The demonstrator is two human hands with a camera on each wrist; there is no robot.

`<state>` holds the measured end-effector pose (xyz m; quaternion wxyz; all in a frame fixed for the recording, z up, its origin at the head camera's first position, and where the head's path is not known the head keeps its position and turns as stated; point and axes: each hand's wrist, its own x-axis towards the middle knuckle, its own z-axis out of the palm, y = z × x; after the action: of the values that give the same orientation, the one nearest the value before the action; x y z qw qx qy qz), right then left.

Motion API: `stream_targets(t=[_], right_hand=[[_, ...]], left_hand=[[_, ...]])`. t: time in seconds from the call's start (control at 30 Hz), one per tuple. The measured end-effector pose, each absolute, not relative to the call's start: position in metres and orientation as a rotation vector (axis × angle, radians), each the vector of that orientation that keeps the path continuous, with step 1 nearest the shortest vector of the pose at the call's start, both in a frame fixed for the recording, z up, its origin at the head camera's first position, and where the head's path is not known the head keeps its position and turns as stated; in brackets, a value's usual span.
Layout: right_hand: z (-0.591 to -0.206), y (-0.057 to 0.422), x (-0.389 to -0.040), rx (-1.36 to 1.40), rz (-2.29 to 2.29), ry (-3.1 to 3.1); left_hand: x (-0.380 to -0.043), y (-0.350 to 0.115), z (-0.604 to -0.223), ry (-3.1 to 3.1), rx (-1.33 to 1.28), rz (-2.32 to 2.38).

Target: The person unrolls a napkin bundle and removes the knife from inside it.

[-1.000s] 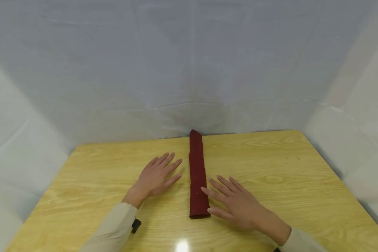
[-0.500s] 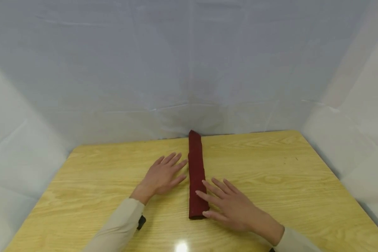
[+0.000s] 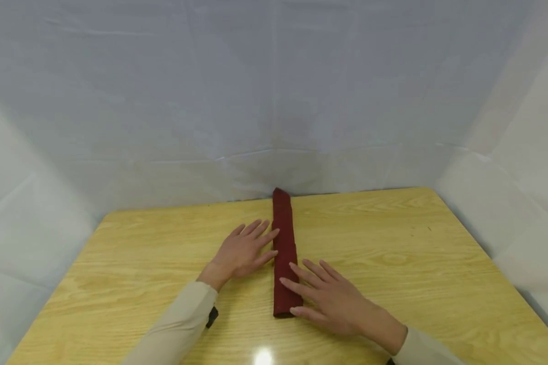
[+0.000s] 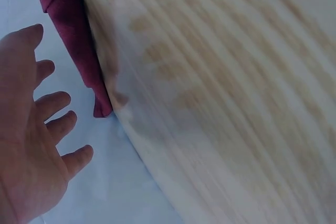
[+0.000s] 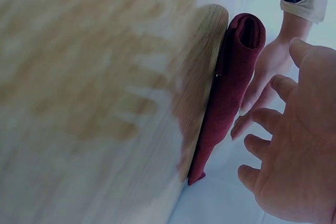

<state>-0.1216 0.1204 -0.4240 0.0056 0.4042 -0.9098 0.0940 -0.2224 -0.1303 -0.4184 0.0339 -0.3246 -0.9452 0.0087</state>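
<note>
A dark red cloth, rolled into a long narrow bundle (image 3: pixel 285 243), lies lengthwise on the wooden table, its far end at the back edge. From the left my left hand (image 3: pixel 243 253) comes up to it, fingers spread and palm down, with thumb and index fingertips right at its side. My right hand (image 3: pixel 335 300) is nearer the front on the other side; its spread fingers overlap the roll's near end in the head view. The right wrist view shows the spiral of the roll's end (image 5: pixel 250 34) and my right palm (image 5: pixel 304 140) beside it. Neither hand grips the cloth.
The wooden table (image 3: pixel 392 243) has pale sheeting (image 3: pixel 274 101) standing behind it and along both sides. Light-coloured sleeves (image 3: pixel 178 319) cover my forearms, with a dark strap piece (image 3: pixel 212 317) under the left wrist.
Both hands have moved inward: the left one to the right, up to the roll, and the right one slightly left, further over its near end. The roll has hardly moved.
</note>
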Motion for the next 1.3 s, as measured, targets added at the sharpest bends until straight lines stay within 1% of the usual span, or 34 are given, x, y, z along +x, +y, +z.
stream_targets(t=[0.37, 1.3], right_hand=[[-0.424, 0.116, -0.122, 1.268, 0.306, -2.884], [-0.424, 0.118, -0.124, 1.295, 0.331, -2.907]], left_hand=[[-0.232, -0.124, -0.425, -2.879, -1.066, -0.007], [-0.248, -0.104, -0.432, -3.044, -1.062, 0.108]])
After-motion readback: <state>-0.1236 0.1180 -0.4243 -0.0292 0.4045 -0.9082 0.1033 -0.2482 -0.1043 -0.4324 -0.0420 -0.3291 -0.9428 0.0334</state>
